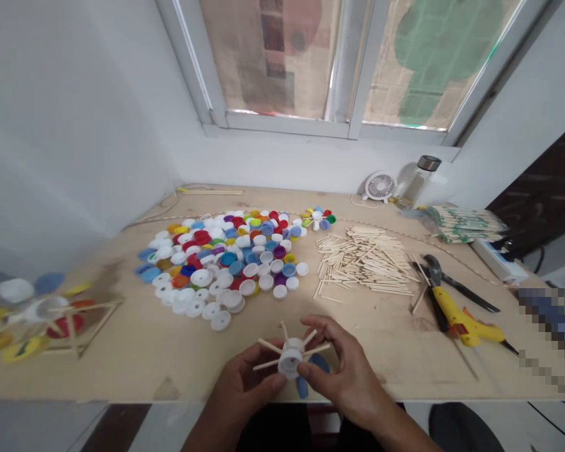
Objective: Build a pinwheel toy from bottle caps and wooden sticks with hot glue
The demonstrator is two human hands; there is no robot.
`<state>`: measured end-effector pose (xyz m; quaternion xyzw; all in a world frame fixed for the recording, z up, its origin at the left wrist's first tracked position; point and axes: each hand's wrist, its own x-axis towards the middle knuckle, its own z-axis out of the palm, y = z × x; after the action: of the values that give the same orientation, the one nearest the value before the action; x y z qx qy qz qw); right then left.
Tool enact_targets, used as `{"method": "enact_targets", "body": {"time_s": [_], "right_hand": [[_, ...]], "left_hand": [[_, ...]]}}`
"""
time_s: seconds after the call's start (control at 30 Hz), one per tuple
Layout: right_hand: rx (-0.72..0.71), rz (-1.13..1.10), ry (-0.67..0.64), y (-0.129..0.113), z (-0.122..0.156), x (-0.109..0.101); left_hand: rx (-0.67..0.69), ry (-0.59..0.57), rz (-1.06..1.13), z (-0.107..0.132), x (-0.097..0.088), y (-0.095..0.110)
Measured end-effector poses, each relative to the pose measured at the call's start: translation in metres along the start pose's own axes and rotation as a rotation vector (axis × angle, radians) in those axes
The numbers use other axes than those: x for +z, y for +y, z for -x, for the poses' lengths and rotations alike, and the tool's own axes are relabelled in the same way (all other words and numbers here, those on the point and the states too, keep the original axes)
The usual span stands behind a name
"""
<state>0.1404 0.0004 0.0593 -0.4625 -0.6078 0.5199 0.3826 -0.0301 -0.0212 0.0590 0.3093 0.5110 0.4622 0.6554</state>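
Both my hands hold a small wheel (290, 359) made of a white bottle cap with several thin wooden sticks poking out like spokes. Blue caps (318, 362) sit on the spokes at its right and lower side. My left hand (242, 384) grips it from below left, fingers curled. My right hand (339, 369) pinches it from the right. A spread of coloured and white bottle caps (226, 260) lies on the wooden table (136, 351) beyond my hands. A heap of wooden sticks (365, 258) lies to its right.
A yellow glue gun (459, 317) and black pliers (435, 273) lie at the right. A finished cap wheel on a stick frame (42, 320) stands at the left edge. A small white fan (379, 186), a bottle (419, 179) and a bag of sticks (461, 224) sit by the back wall.
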Motion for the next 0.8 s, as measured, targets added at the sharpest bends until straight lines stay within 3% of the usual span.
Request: {"method": "enact_targets", "body": {"time_s": [0.13, 0.23, 0.33, 0.47, 0.63, 0.8], "right_hand": [[-0.015, 0.022, 0.013, 0.003, -0.001, 0.003], [-0.081, 0.1, -0.042, 0.0, -0.009, -0.009], [-0.197, 0.358, -0.02, -0.003, -0.029, -0.032], [-0.193, 0.715, 0.067, -0.001, -0.069, -0.05], [-0.166, 1.016, 0.024, 0.002, -0.114, -0.036], [-0.152, 1.2, -0.018, 0.005, -0.142, -0.018]], "left_hand": [[0.005, 0.047, -0.016, -0.006, 0.0, 0.0], [0.028, 0.078, -0.038, -0.009, -0.003, 0.0], [0.072, 0.121, -0.05, -0.012, -0.008, 0.001], [0.093, 0.156, -0.054, -0.013, -0.013, 0.0], [0.103, 0.183, -0.054, -0.016, -0.019, -0.005], [0.088, 0.178, -0.046, -0.019, -0.022, -0.006]]}}
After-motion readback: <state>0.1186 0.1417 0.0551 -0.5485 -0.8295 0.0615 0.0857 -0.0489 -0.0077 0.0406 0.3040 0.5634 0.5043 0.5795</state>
